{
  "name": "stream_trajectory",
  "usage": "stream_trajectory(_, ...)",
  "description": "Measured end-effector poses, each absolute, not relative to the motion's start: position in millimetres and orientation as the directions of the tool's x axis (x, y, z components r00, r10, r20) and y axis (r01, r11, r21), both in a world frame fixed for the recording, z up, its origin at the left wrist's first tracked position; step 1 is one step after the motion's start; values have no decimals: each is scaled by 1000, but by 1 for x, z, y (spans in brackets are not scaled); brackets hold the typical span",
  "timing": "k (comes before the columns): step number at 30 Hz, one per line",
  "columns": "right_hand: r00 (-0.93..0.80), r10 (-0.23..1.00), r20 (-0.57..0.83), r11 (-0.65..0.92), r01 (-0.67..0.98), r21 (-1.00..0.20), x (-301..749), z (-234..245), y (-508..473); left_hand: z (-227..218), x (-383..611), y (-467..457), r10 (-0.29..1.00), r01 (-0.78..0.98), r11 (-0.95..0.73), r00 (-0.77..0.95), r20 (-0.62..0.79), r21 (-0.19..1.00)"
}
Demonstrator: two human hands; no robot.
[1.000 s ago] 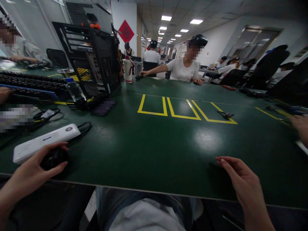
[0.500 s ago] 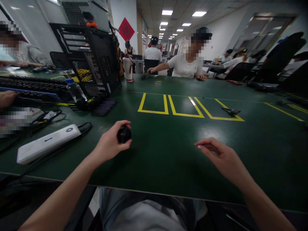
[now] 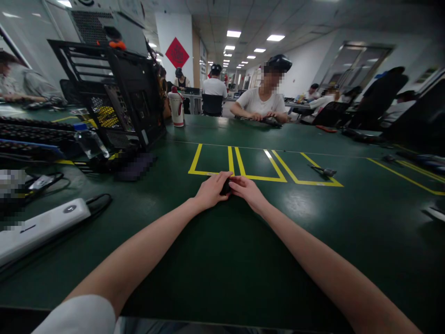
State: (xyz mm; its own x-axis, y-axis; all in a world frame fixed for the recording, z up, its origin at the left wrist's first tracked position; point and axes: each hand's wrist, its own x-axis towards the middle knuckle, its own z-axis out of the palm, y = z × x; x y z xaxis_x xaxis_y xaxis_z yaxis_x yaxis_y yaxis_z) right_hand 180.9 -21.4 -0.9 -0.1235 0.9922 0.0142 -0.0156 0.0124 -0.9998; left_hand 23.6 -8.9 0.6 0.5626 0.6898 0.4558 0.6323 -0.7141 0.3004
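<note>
Straight ahead over the green table, my left hand is closed around a small black rounded object. From the other side, my right hand meets it, fingertips bent against the object. Most of the object is hidden by my fingers, and its exact kind cannot be told. Both hands are just in front of the yellow tape outlines, near the gap between the left and middle ones. Whether the object rests on the table or hangs just above it is unclear.
A black open computer case stands at the left, with a clear bottle and a white power strip nearer. A black cable connector lies in the right outline. Across the table sits a person beside a white cup.
My left hand has carried the black object forward and right, and my right hand has come in from the right to touch it. The person opposite has drawn both hands together.
</note>
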Motion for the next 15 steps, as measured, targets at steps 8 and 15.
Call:
stream_trajectory(8,-205,959,197,220,96,-971,179,2,-37,0,9,-23,616,522,-787,626,479,329)
stream_trajectory(15,-189,940,283,320,207,-925,173,-2,-48,3,-3,-29,579,489,-815,716,390,312)
